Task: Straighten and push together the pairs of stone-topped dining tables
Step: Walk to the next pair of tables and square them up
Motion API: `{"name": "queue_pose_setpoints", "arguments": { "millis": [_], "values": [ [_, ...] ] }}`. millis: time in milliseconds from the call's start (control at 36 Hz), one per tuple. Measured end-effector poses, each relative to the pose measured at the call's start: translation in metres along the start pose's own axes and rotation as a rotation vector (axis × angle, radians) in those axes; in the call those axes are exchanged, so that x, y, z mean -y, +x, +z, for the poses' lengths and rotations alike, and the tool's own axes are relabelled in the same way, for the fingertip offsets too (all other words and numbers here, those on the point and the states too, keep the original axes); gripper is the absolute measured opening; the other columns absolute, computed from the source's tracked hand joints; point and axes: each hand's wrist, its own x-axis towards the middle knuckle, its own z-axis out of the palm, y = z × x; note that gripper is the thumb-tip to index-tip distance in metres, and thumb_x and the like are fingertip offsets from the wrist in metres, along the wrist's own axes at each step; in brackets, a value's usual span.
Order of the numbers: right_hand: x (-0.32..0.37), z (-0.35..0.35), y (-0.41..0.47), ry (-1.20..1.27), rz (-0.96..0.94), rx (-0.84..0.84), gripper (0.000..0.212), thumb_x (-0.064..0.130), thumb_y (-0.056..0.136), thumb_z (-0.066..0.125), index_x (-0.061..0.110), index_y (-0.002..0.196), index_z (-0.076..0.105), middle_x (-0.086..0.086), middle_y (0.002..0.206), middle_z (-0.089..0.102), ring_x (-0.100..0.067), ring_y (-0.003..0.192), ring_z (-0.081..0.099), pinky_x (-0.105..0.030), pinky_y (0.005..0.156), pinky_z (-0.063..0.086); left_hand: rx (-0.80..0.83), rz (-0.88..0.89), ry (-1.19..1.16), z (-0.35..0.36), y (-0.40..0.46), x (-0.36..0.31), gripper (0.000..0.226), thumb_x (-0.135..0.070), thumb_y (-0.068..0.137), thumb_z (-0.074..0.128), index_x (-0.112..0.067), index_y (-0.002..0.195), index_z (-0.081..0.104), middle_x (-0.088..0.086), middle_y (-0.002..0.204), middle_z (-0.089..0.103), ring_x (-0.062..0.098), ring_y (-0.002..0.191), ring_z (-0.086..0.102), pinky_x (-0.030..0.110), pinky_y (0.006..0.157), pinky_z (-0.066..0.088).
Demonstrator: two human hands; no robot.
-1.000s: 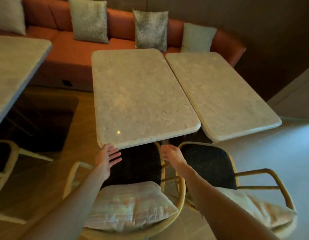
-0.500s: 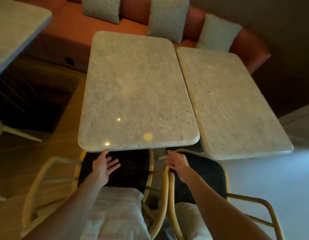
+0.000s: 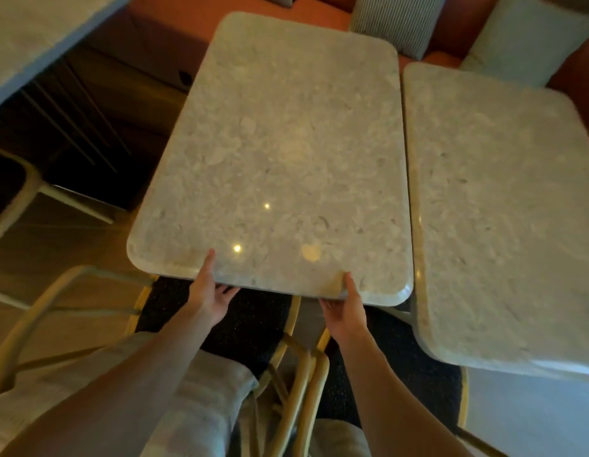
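Hands were on the near edge of the left counter (image 3: 280, 153), and that was the whole story of this moment. The left hand (image 3: 209, 291) gripped the near edge left of centre, thumb lying up on the stone top, fingers (image 3: 229, 289) tucked under the rim. The right hand (image 3: 344, 306) gripped the same edge nearer its right corner, thumb on top too, fingers curled beneath and mostly hidden.

Right beside it stood the right counter (image 3: 497, 219), the two long sides running close with a thin dark gap between them. Their near ends did not line up: the right counter reached closer to the person than the left one.

Counting up: two stone-topped counters in the pair, plus a corner of a third counter (image 3: 32, 31) at the upper left. Two chairs (image 3: 220, 328) with pale curved frames and dark backs sat tucked below the hands, each with a light cushion on the seat. Part of another chair (image 3: 16, 196) showed at the far left. An orange bench (image 3: 319, 14) ran behind, carrying at least two pillows (image 3: 530, 37).
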Motion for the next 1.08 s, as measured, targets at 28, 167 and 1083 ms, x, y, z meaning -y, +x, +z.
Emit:
{"name": "queue_pose_setpoints", "arguments": {
  "millis": [28, 167, 1083],
  "values": [
    [-0.002, 0.0, 0.003, 0.026, -0.016, 0.01, 0.045, 0.027, 0.094, 0.066, 0.016, 0.135, 0.051, -0.013, 0.133, 0.061, -0.03, 0.111, 0.062, -0.042, 0.083, 0.055, -0.008, 0.008, -0.023, 0.002, 0.007, -0.001, 0.056, -0.04, 0.094, 0.064, -0.017, 0.143, 0.049, 0.01, 0.14, 0.057, 0.028, 0.129, 0.054, 0.047, 0.11, 0.042],
    [-0.006, -0.011, 0.013, 0.009, -0.028, 0.064, 0.054, 0.029, 0.092, 0.069, 0.014, 0.14, 0.05, -0.012, 0.137, 0.06, -0.031, 0.127, 0.056, -0.033, 0.073, 0.057, 0.005, 0.08, -0.051, -0.005, 0.019, 0.011, 0.059, -0.037, 0.094, 0.065, -0.016, 0.145, 0.046, 0.007, 0.139, 0.06, 0.023, 0.127, 0.057, 0.041, 0.106, 0.046],
    [-0.044, -0.075, -0.028, 0.039, -0.057, 0.076, 0.048, 0.02, 0.083, 0.078, 0.013, 0.124, 0.054, -0.01, 0.119, 0.067, -0.025, 0.101, 0.067, -0.039, 0.088, 0.056, -0.102, 0.145, -0.003, -0.063, -0.026, 0.047, 0.029, -0.034, 0.084, 0.078, -0.018, 0.091, 0.056, 0.003, 0.09, 0.067, 0.016, 0.079, 0.067, 0.034, 0.063, 0.055]
  ]
}}
